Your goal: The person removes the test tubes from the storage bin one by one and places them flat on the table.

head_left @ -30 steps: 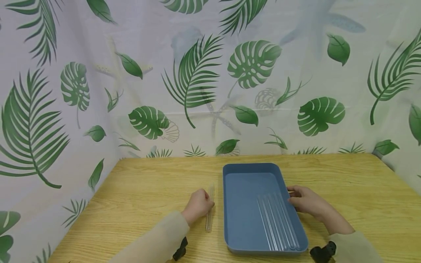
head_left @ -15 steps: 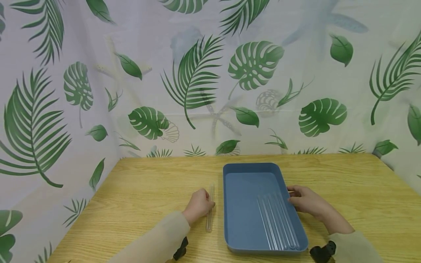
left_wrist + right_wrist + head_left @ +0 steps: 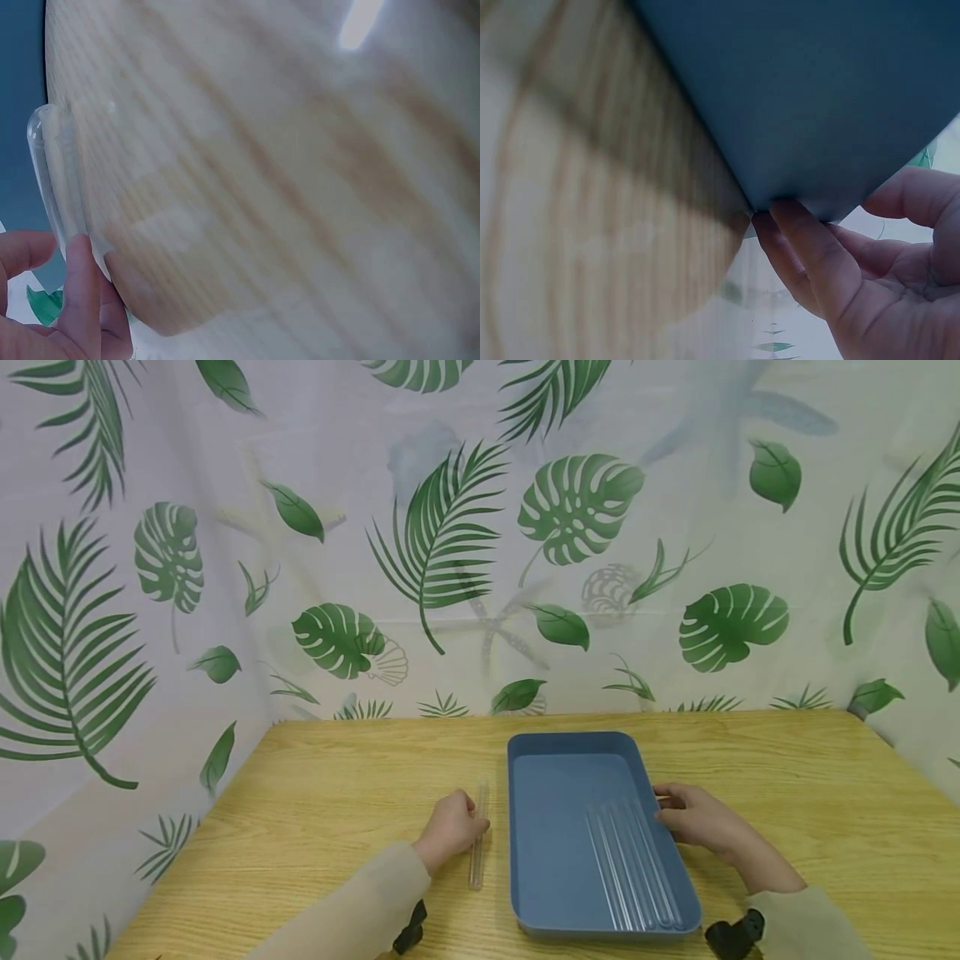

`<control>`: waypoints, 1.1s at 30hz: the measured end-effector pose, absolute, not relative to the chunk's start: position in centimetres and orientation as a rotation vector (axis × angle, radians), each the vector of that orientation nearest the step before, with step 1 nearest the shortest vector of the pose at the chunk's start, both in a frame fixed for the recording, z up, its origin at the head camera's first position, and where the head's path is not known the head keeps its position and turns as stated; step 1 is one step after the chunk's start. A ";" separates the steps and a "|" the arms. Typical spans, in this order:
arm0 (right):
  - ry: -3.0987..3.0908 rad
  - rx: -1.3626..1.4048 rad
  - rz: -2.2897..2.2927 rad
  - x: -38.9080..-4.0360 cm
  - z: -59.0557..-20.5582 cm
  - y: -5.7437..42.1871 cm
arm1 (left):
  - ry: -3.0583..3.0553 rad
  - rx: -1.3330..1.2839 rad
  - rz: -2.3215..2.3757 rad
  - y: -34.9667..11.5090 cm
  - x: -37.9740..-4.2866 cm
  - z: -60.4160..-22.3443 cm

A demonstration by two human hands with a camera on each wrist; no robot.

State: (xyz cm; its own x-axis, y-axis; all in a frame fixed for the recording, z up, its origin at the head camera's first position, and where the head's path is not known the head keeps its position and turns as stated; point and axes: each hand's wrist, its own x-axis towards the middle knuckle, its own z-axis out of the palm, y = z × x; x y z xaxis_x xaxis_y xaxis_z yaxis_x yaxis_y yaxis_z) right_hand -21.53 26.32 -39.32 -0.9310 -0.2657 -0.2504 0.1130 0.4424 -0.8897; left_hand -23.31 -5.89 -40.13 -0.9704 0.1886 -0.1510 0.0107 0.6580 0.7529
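Nearest the person, several clear tubes lie side by side in the tray, their near ends gathered by its near right corner. They look smooth and round, so a nudge to the tray could roll them across the bare floor toward its left edge, knocking them together.

Slightly farther off, the left hand has thumb and fingers clamped on one loose tube, outside the tray, just beside and roughly along its left edge. Whether that tube touches the surface or sits slightly raised, I cannot tell. The grip is a light-looking pinch partway along the tube; a slippery wall could let it twist or swing, and a low path rightward would strike the tray's left rim.

Across from it, the right hand rests against the tray's right edge, thumb and fingers apart, without a visible firm grip. Uneven pressure there could skid or turn the tray.

Farther still, bare space separates the tray from the surface's far edge, where the leaf-print cloth hangs; bumping it seems unlikely.
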 end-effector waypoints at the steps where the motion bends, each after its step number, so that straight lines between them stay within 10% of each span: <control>1: 2.351 -0.139 -1.484 -21.5 -39.4 26.3 | 2.659 0.163 1.209 -5.9 -23.3 -40.2; 33: 2.374 -0.187 -1.506 -21.0 -40.6 26.3 | 2.550 0.137 1.476 -5.9 -23.3 -39.8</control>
